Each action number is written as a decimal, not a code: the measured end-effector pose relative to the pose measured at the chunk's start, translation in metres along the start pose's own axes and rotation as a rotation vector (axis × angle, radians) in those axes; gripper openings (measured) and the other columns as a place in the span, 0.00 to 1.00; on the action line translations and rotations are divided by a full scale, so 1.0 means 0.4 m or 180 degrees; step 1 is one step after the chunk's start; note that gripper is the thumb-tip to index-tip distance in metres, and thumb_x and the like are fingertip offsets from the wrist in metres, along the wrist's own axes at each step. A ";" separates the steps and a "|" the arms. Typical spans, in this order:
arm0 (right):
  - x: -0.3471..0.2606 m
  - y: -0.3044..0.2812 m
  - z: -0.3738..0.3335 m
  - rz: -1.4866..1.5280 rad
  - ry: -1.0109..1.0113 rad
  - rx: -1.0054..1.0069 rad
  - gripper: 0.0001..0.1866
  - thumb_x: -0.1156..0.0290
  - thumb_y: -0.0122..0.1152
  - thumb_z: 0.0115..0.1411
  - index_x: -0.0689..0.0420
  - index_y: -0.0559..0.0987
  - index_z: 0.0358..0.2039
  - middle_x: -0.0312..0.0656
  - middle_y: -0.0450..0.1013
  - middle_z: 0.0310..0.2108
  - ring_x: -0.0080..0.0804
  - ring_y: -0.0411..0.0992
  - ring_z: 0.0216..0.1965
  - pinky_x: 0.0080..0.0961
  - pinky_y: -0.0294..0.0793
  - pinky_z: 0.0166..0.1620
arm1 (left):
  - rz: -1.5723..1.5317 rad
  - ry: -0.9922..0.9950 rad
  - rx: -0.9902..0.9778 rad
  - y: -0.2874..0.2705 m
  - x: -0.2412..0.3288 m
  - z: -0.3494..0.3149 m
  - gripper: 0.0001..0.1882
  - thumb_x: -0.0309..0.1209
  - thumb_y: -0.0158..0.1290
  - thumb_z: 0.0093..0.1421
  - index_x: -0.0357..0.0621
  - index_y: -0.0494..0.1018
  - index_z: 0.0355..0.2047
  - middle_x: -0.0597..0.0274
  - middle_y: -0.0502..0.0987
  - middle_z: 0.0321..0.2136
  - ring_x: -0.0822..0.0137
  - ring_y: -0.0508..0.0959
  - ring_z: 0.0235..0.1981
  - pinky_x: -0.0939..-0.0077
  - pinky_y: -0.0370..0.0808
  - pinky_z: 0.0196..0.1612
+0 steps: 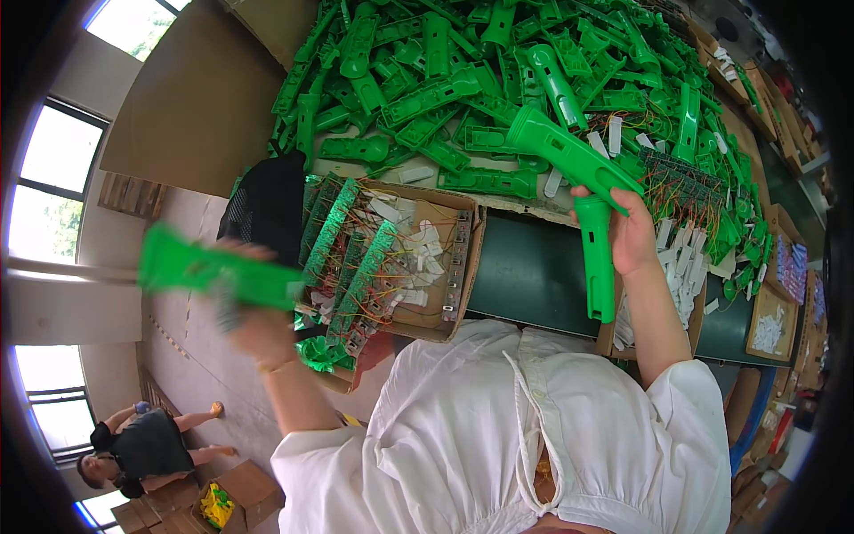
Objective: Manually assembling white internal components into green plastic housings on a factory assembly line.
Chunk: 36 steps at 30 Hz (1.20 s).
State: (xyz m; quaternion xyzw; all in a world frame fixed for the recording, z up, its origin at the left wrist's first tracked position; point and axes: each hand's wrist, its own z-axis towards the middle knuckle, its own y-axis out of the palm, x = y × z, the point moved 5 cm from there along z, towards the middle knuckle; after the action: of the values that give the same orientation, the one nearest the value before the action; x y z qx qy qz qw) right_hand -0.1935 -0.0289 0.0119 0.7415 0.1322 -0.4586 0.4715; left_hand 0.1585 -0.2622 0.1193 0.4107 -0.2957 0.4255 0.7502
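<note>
My left hand (253,325), smeared by motion, is closed round a green plastic flashlight housing (200,269) out at the left. My right hand (633,236) grips two more green housings. One longer flashlight housing (565,147) points up and left over the pile. The other green housing (595,267) hangs downward beneath the fingers. Between my hands stands an open cardboard box (471,267) with green circuit boards (363,271), thin coloured wires and white plastic pieces (427,249).
A large heap of green housing halves (427,93) covers the far table. Wired boards (680,187) and white strips (680,276) lie at the right. A black bag (267,205) hangs beside the box. Another person (147,449) is at the lower left, near a carton of yellow-green parts (216,505).
</note>
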 end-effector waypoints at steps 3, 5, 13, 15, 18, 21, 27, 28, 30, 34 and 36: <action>-0.010 -0.031 0.006 -0.0568 -0.0096 0.0524 0.20 0.64 0.49 0.55 0.61 0.69 0.46 0.47 0.72 0.38 0.33 0.70 0.39 0.34 0.72 0.42 | 0.0935 0.0290 0.1614 -0.310 0.148 0.082 0.19 0.37 0.34 0.63 0.35 0.62 0.47 0.51 0.70 0.38 0.59 0.73 0.36 0.66 0.72 0.42; -0.014 -0.017 0.007 -0.0690 -0.0101 0.0531 0.20 0.64 0.50 0.55 0.61 0.69 0.46 0.46 0.72 0.39 0.31 0.71 0.39 0.31 0.72 0.42 | 0.1575 0.0570 0.2223 -0.459 0.186 0.072 0.17 0.36 0.35 0.63 0.36 0.64 0.42 0.53 0.72 0.34 0.61 0.73 0.35 0.66 0.73 0.40; -0.010 -0.022 0.010 -0.0593 -0.0210 0.0780 0.18 0.67 0.51 0.54 0.61 0.71 0.45 0.45 0.74 0.37 0.27 0.71 0.36 0.26 0.71 0.39 | 0.2398 -0.2003 0.2969 -0.947 -0.182 -0.181 0.17 0.42 0.42 0.57 0.41 0.69 0.26 0.60 0.71 0.23 0.66 0.72 0.22 0.70 0.68 0.24; -0.013 -0.014 0.014 -0.0640 -0.0216 0.0711 0.18 0.67 0.51 0.54 0.61 0.71 0.44 0.45 0.74 0.37 0.27 0.70 0.35 0.26 0.71 0.39 | 0.2174 -0.2394 0.2924 -0.927 -0.226 -0.226 0.16 0.44 0.43 0.57 0.43 0.69 0.28 0.63 0.72 0.23 0.67 0.72 0.23 0.72 0.68 0.25; -0.002 -0.031 0.021 -0.0825 -0.0131 0.0532 0.19 0.64 0.50 0.55 0.61 0.70 0.46 0.45 0.72 0.39 0.30 0.70 0.39 0.30 0.71 0.41 | 0.1845 -0.2854 0.3102 -0.959 -0.280 -0.260 0.14 0.43 0.46 0.56 0.50 0.70 0.36 0.71 0.73 0.27 0.71 0.71 0.27 0.72 0.66 0.31; 0.002 -0.013 0.016 -0.0775 -0.0152 0.0449 0.19 0.64 0.50 0.55 0.61 0.70 0.45 0.45 0.73 0.38 0.30 0.70 0.38 0.30 0.71 0.41 | 0.3135 -0.1183 0.2726 -1.109 -0.227 -0.190 0.10 0.33 0.44 0.54 0.42 0.69 0.33 0.63 0.69 0.21 0.68 0.70 0.22 0.71 0.68 0.27; 0.018 -0.033 0.005 -0.0812 -0.0077 0.0583 0.19 0.65 0.50 0.55 0.62 0.70 0.44 0.45 0.73 0.37 0.29 0.70 0.36 0.30 0.72 0.40 | 0.3710 0.2065 0.1652 -0.268 0.177 0.074 0.21 0.33 0.48 0.56 0.34 0.65 0.48 0.52 0.68 0.45 0.60 0.70 0.46 0.70 0.67 0.50; 0.023 -0.042 0.003 -0.0826 -0.0005 0.0560 0.18 0.66 0.50 0.55 0.62 0.71 0.44 0.45 0.73 0.37 0.29 0.70 0.35 0.30 0.72 0.40 | 0.3574 0.1921 0.1184 -0.129 0.180 0.097 0.20 0.30 0.51 0.55 0.35 0.65 0.47 0.55 0.68 0.45 0.62 0.70 0.46 0.71 0.67 0.50; 0.024 -0.066 -0.004 -0.0769 -0.0041 0.0671 0.18 0.66 0.49 0.55 0.62 0.71 0.44 0.46 0.74 0.36 0.28 0.70 0.33 0.29 0.72 0.39 | 0.3331 0.1865 -0.0769 0.159 0.090 0.119 0.25 0.25 0.57 0.48 0.41 0.65 0.48 0.58 0.69 0.45 0.63 0.67 0.49 0.68 0.64 0.52; 0.033 -0.034 -0.013 -0.0625 -0.0067 0.0571 0.17 0.68 0.48 0.55 0.63 0.71 0.44 0.45 0.74 0.35 0.27 0.70 0.32 0.27 0.72 0.38 | 0.4159 0.0618 -0.2849 0.390 -0.279 0.063 0.47 0.36 0.63 0.38 0.48 0.52 0.58 0.47 0.52 0.58 0.50 0.52 0.60 0.45 0.53 0.55; 0.044 -0.023 -0.024 -0.0555 -0.0026 0.0548 0.17 0.69 0.48 0.55 0.62 0.70 0.45 0.45 0.73 0.35 0.28 0.71 0.33 0.26 0.72 0.38 | 0.5024 0.0491 -0.2830 0.410 -0.435 0.058 0.48 0.35 0.62 0.40 0.51 0.49 0.59 0.52 0.49 0.59 0.50 0.56 0.58 0.47 0.55 0.55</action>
State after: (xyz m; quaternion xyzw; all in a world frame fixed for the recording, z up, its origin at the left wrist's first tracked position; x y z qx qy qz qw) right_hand -0.1843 -0.0203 -0.0065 0.7631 0.1544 -0.5106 0.3649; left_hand -0.0689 -0.3020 0.0523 -0.2680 -0.5770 0.6887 0.3478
